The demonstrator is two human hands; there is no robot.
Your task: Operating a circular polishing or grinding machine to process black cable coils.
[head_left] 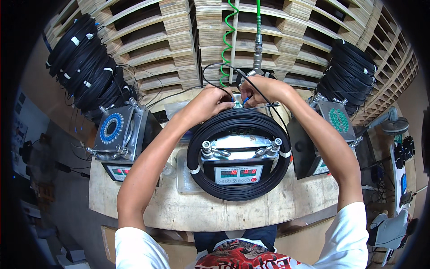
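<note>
Cable coil (pixel 242 192), black, round, thickly wound, white ties (pixel 195 171)

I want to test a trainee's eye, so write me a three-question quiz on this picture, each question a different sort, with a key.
1. Multiple choice: what colour is the ring of fittings on the left-hand machine? A) green B) blue C) red
2. True or false: in the picture, both hands are below the middle machine's lit display.
3. Fill in the blank: stacked wooden ____ stand behind the table.

Key:
1. B.
2. False; the left hand and right hand are above the lit display.
3. Pallets.
</note>
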